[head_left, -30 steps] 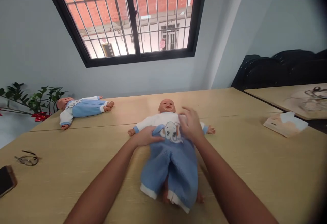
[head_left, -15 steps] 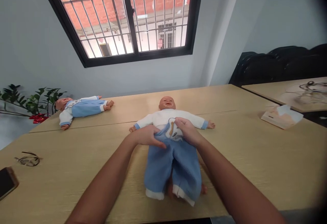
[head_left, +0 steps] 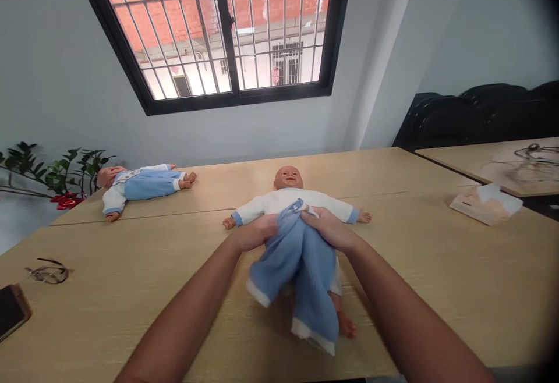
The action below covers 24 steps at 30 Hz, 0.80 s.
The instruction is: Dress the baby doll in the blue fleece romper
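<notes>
In the head view, blue overalls [head_left: 312,272] are held bunched over the doll [head_left: 282,198], fingers of left hand [head_left: 257,233] and right hand [head_left: 329,229] clamped at either side of the top, presumably for control. The doll is laid face-up on the counter [head_left: 109,313], apparently for steadiness.

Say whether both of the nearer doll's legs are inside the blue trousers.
No: the left hand and right hand hold the trousers over the nearer doll, one of whose legs shows beside them.
</notes>
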### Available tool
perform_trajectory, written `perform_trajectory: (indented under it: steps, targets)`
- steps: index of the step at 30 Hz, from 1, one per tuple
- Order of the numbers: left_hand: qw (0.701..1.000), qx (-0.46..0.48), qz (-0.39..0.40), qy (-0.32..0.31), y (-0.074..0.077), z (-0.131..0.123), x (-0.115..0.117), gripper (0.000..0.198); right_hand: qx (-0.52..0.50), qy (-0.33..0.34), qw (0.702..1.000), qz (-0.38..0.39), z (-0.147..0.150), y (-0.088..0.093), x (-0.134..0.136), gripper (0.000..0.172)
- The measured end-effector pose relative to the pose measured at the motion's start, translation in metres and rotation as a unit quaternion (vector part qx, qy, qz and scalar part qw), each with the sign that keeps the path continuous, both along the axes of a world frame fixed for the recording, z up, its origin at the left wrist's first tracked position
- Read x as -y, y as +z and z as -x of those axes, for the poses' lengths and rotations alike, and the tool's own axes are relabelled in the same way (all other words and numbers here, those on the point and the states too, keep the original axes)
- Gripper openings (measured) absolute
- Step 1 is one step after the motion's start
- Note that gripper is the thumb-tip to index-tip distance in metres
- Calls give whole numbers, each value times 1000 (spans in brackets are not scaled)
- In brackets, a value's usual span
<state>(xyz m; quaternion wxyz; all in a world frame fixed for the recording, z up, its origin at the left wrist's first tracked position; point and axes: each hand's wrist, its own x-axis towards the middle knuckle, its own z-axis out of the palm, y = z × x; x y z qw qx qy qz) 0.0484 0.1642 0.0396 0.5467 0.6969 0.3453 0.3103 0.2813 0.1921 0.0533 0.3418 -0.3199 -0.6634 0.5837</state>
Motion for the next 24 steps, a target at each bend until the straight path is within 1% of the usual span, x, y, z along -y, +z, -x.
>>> perform_trajectory:
  steps: [2, 3, 4, 5, 7, 9, 10, 11, 12, 13, 15, 17, 19, 20, 22, 24]
  targets:
    - [996, -65, 0, -65, 3, 0, 2, 81, -57, -23, 996, 59, -2, -5, -2, 49]
    - [993, -90, 0, -78, 3, 1, 1, 77, -82, -25, 993, 87, -3, -7, -2, 50]
    - [992, -99, 1, -72, 3, 2, 1, 70, -103, -19, 988, 109, -3, -8, -1, 51]
    - [995, -85, 2, -48, 2, 2, -1, 64, -120, -3, 985, 124, -3, -9, 0, 54]
    - [999, 5, 7, 43, -3, 4, -6, 61, -137, 56, 980, 135, -2, -11, 3, 64]
    - [981, 122, 17, 150, -8, 4, -11, 60, -125, 121, 975, 136, -1, -11, 7, 74]
    - [967, 171, 29, 185, -10, 3, -12, 59, -110, 143, 974, 139, 0, -11, 8, 78]
    - [956, 210, 46, 200, -11, 2, -13, 57, -91, 157, 973, 142, 1, -12, 9, 80]
    - [948, 243, 68, 195, -12, 0, -13, 55, -71, 164, 973, 145, 2, -12, 9, 79]
    - [942, 271, 92, 177, -11, -3, -12, 54, -52, 166, 974, 146, 1, -11, 8, 77]
    - [935, 308, 132, 114, -10, -9, -8, 52, -28, 160, 976, 145, -1, -10, 6, 72]
    - [934, 319, 153, 53, -8, -13, -4, 55, -30, 133, 980, 143, -5, -7, 2, 64]
    - [948, 285, 137, 22, -8, -11, -1, 63, -58, 94, 984, 140, -10, -5, -2, 56]
    - [963, 242, 116, 12, -8, -9, -1, 66, -77, 77, 984, 138, -12, -5, -3, 54]
    - [992, 109, 70, -13, -10, 0, -2, 67, -107, 60, 983, 139, -13, -6, -4, 50]
    - [998, -17, 40, -34, -13, 8, -4, 62, -113, 69, 979, 153, -13, -7, -4, 49]
